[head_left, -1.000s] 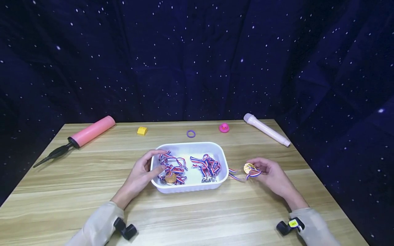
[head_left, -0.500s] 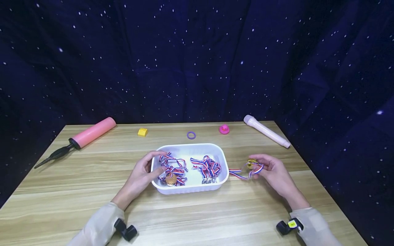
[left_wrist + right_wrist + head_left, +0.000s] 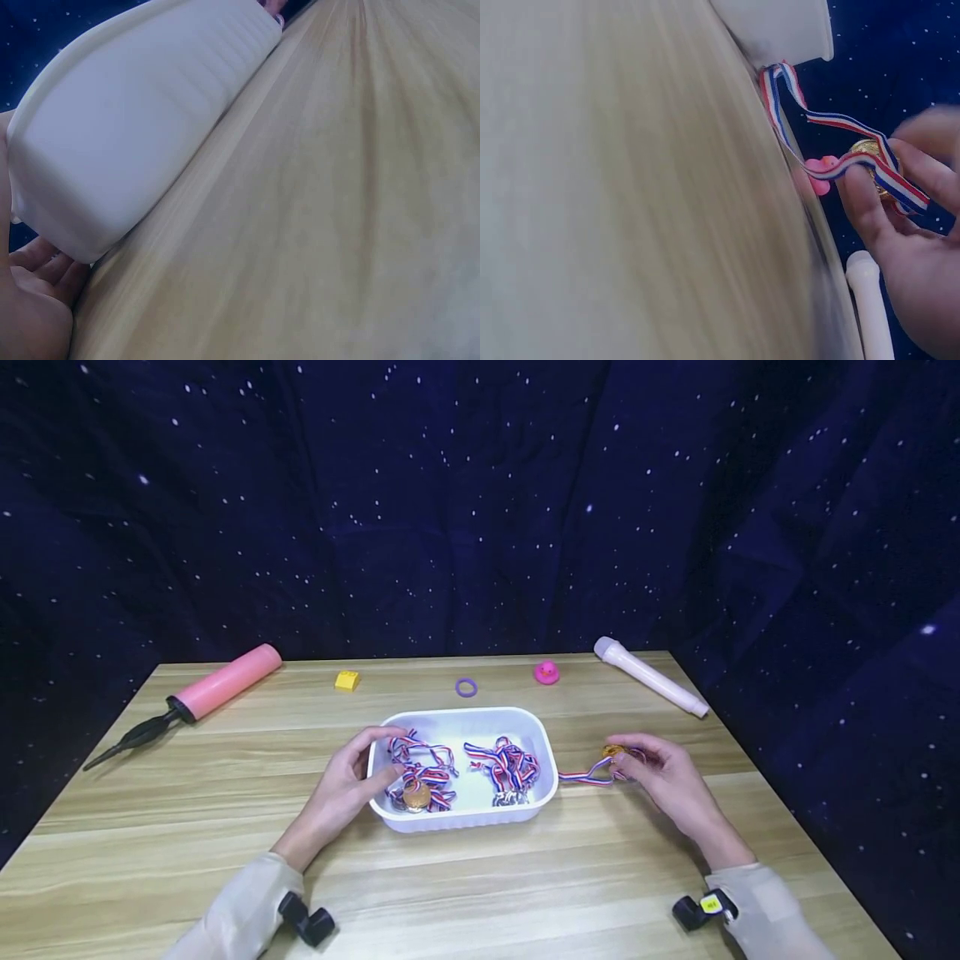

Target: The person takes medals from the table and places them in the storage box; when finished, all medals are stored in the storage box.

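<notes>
My left hand point(image 3: 345, 785) grips the left end of a white plastic tub point(image 3: 468, 820), thumb and forefinger over its rim. In the left wrist view the other fingers point(image 3: 56, 270) curl by the tub's lower corner. Inside at left lie a bronze-coloured medal point(image 3: 416, 795) and tangled red, white and blue ribbons point(image 3: 427, 772); at right are silver medals point(image 3: 510, 797) with a ribbon bundle point(image 3: 513, 764). To the right of the tub, my right hand point(image 3: 667, 781) pinches a gold medal point(image 3: 867, 147) together with its ribbon point(image 3: 840, 120), whose loop trails to the tub's side.
Along the table's back lie a pink hand pump point(image 3: 228, 683), a yellow block point(image 3: 347, 681), a purple ring point(image 3: 457, 690), a pink rubber duck point(image 3: 547, 673) and a pale toy microphone point(image 3: 652, 678). A dark starry cloth point(image 3: 480, 510) hangs behind the table point(image 3: 480, 893).
The gold medal has turned in my right fingers, from face-on to nearly edge-on, and more of its ribbon is gathered into the hand. My left hand and the tub have stayed put.
</notes>
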The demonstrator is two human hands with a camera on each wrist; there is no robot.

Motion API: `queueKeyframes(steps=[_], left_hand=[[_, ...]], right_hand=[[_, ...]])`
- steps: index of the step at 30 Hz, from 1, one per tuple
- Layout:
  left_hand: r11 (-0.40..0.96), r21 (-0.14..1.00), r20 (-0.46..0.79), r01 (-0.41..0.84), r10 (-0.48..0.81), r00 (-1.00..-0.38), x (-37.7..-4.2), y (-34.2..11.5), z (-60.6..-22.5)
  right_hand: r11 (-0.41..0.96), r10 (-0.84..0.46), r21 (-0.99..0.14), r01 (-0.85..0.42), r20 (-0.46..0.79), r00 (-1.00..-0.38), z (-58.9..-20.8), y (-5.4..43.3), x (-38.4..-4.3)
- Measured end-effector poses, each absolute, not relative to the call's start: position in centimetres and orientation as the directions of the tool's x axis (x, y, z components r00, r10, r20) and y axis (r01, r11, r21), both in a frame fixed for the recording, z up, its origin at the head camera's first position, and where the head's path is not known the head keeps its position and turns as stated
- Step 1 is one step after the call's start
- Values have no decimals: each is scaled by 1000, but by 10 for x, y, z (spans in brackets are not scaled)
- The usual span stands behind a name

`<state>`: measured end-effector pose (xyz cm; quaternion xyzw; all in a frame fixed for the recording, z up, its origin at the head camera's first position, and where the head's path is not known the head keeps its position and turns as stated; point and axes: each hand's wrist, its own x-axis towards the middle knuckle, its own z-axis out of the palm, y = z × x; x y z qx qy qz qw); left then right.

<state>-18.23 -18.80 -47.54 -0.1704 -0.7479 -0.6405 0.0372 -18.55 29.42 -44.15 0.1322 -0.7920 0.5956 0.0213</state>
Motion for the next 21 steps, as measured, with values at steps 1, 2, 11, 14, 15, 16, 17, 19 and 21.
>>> queueKeyframes(steps=[1, 2, 11, 14, 15, 16, 17, 19, 21], left_hand=[[123, 945, 273, 302, 207, -939, -182, -188, -475], [126, 945, 272, 301, 208, -940, -182, -188, -475], [135, 949, 256, 286, 202, -945, -182, -190, -475], [129, 950, 256, 286, 205, -945, -182, -189, -475], [130, 950, 253, 283, 205, -945, -181, -189, -475], [129, 951, 254, 283, 205, -945, -181, -189, -475], [129, 951, 253, 282, 205, -945, -181, -189, -475], [131, 951, 252, 281, 204, -946, -181, -190, -475], [134, 950, 251, 281, 203, -946, -181, -190, -475]], right_hand=[[313, -152, -924, -218, 178, -972, -441, 293, -185], [351, -127, -914, -206, 171, -977, -440, 292, -186], [369, -97, -906, -206, 183, -978, -418, 282, -190], [424, -85, -872, -245, 231, -969, -405, 275, -192], [441, -82, -859, -261, 251, -965, -400, 272, -193], [445, -82, -852, -276, 267, -960, -396, 270, -194], [439, -86, -851, -289, 280, -956, -391, 268, -195], [412, -95, -854, -319, 307, -947, -382, 263, -198], [392, -102, -852, -347, 335, -937, -372, 259, -201]])
